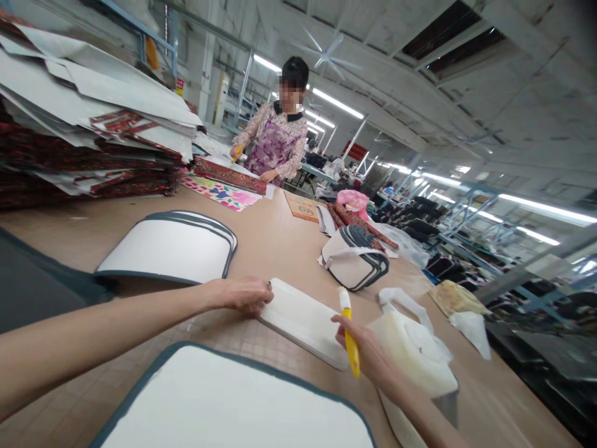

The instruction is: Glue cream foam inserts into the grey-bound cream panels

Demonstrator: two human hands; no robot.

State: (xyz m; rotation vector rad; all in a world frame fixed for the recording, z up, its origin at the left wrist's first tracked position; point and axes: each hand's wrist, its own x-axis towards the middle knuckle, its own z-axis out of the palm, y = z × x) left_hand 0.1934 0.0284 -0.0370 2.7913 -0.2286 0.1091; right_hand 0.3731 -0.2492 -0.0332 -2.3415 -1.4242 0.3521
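My left hand rests with curled fingers on the near edge of a small stack of white rectangular panels lying on the brown table. A ring shows on one finger. My right hand grips a yellow tool with a white tip, held upright just past the right edge of those panels. Right beside that hand stands a whitish plastic container with a white strap.
A large white panel with dark piping lies in front of me, a similar stack sits to the left, and another stack lies further back. Tall piles of fabric and paper stand at far left. A person in a patterned apron works at the far end.
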